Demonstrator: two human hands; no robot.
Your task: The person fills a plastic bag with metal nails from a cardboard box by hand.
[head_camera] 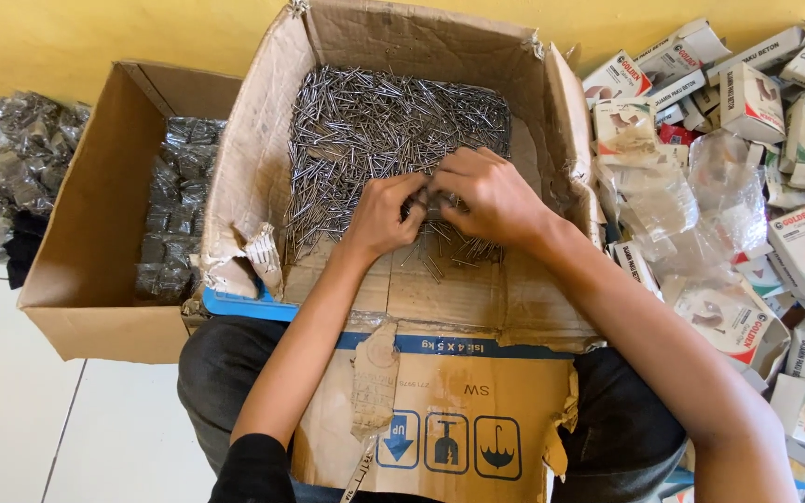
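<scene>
Heap of thin, silver-grey steel nails (375,130) lying loose in a large, torn brown cardboard box (253,158) that rests on the seated person's lap. The heap fills the far and middle part of the box floor; its near edge thins out to scattered nails on bare cardboard. Most nails lie with their long axes running roughly near-to-far, though many cross at angles.

The left hand (386,216) and the right hand (488,197) meet at the near edge of the heap, fingertips touching, pinched together on a small bundle of nails (429,200) between them. How many nails the bundle holds cannot be told. The main heap lies directly beyond both hands, slightly more to the left, so the left hand is a little nearer to its bulk.

To the left, touching the large box, stands a smaller open brown cardboard box (86,279) stacked with small clear plastic packets of dark contents (174,205); more such packets (11,158) lie heaped on the white tiled floor (11,410). To the right lie crumpled clear plastic bags (701,205) and many small white-and-red cardboard cartons (794,121). A yellow wall (95,33) closes the far side.
</scene>
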